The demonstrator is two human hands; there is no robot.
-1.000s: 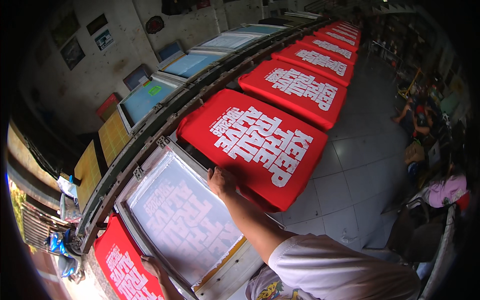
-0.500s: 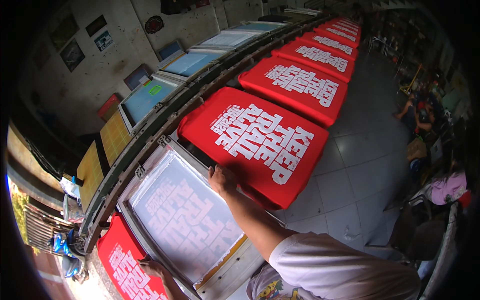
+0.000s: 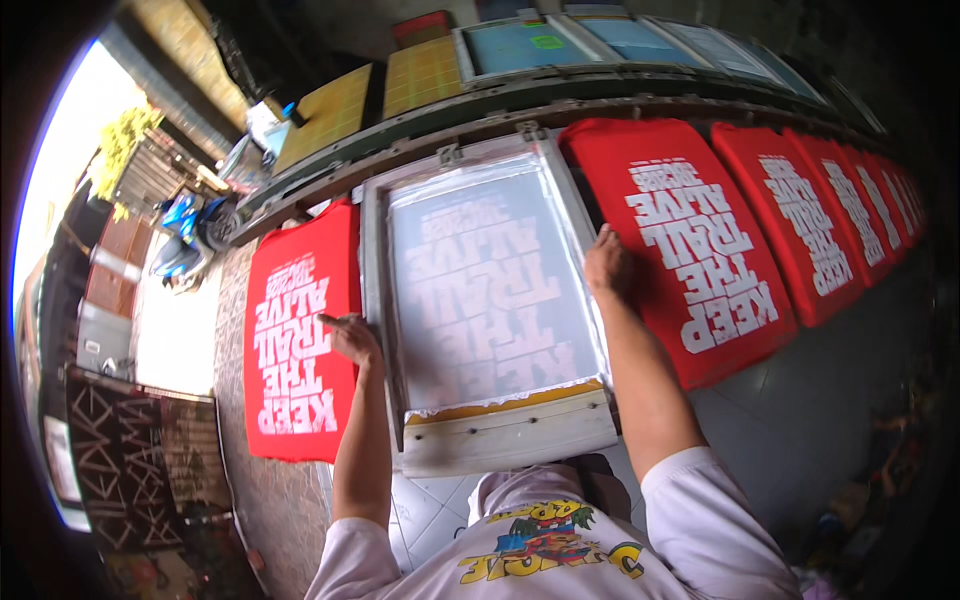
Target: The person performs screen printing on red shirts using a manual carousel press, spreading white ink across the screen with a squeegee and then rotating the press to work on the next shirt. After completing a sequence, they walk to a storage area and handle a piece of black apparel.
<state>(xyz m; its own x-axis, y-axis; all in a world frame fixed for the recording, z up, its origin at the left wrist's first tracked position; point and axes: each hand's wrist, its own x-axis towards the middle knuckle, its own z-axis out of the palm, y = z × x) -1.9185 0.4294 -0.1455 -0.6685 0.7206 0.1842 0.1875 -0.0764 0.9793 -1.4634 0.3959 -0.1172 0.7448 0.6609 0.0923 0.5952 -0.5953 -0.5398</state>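
A screen printing frame (image 3: pixel 508 427) lies in the middle, its pale translucent mesh (image 3: pixel 470 290) showing white lettering beneath. My right hand (image 3: pixel 607 264) is closed at the frame's right side rail; its fingers are partly hidden. At the left rail is my left hand (image 3: pixel 352 338), with fingers stretched out over the neighbouring red shirt (image 3: pixel 343 235). That shirt bears white block lettering. Another red printed shirt (image 3: pixel 610 150) lies right beside my right hand.
More red printed shirts (image 3: pixel 735 145) continue in a row to the right. Behind a long rail (image 3: pixel 400 140) stand yellow gridded boards (image 3: pixel 325 115) and blue-meshed screens (image 3: pixel 510 50). A blue motorbike (image 3: pixel 180 235) stands at the left, near a bright opening.
My view has swung left, bringing the frame to the middle and the whole left shirt into sight. Both hands remain at the frame's sides.
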